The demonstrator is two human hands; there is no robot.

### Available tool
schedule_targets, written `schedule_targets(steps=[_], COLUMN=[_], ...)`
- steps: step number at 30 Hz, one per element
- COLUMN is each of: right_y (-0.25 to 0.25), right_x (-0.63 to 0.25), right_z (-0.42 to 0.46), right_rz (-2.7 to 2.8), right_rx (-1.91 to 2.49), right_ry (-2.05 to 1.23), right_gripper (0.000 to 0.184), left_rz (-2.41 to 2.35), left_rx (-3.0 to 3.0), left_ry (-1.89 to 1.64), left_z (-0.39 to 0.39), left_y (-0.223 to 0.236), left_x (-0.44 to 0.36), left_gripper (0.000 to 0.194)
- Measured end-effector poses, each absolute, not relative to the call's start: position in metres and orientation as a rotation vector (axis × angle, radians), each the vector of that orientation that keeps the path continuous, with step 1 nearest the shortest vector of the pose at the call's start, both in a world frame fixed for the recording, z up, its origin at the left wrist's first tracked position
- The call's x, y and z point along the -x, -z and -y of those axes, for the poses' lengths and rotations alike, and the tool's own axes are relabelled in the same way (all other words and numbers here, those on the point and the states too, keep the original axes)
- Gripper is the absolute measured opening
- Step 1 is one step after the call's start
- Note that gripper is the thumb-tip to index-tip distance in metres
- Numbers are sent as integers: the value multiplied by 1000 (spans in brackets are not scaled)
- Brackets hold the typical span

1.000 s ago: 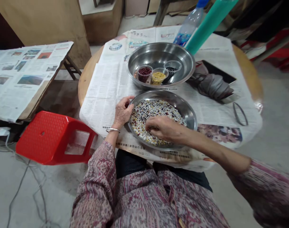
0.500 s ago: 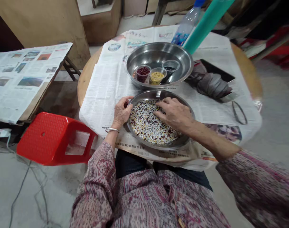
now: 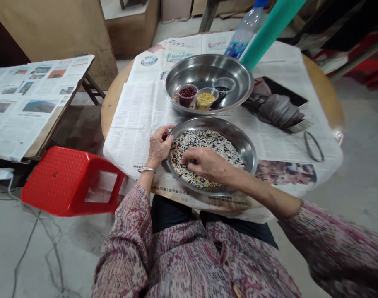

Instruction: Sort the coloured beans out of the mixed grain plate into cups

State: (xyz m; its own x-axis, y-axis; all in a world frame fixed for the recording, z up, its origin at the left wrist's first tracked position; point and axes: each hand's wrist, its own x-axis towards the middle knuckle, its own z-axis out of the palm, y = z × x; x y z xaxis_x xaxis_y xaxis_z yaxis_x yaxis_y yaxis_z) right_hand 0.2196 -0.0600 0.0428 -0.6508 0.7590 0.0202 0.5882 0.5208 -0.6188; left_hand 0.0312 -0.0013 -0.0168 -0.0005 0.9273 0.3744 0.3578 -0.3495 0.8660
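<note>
A shallow steel plate sits in front of me, spread with mixed white, yellow, dark red and black grains and beans. My left hand is curled against the plate's left rim, with a dark red patch like red beans showing between thumb and fingers. Over the middle of the plate, my right hand has its fingertips bent together down at the grains. Whatever lies between those fingertips is hidden. Beyond the plate, a wide steel basin holds clear cups of red beans, yellow grains and black beans.
Newspaper covers the round table. A plastic bottle and a green tube stand behind the basin. To the right lies a bundled grey umbrella with a strap. A red stool stands at the left.
My right hand has moved left and nearer to me across the plate, and its fingers have drawn closer together. The left hand stays at the rim.
</note>
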Motion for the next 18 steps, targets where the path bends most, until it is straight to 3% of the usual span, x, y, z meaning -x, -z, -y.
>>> schedule_targets(steps=[6,12,18], right_y=[-39,-27,-26], right_x=[-210,-236,-265], right_z=[78,48,18], right_rz=[2668,2626,2302], right_rx=[911,1307,1678], right_ry=[-632,-211,-122], right_gripper=[21,27,33], left_rz=[-1336,-1330,-1308], left_rx=[-1732,-1738,-1726], left_ry=[-1345,-1348,-1340], left_z=[2,2,1], left_y=[17,17,16], left_x=[-31,-30,-30], left_gripper=[27,28,30])
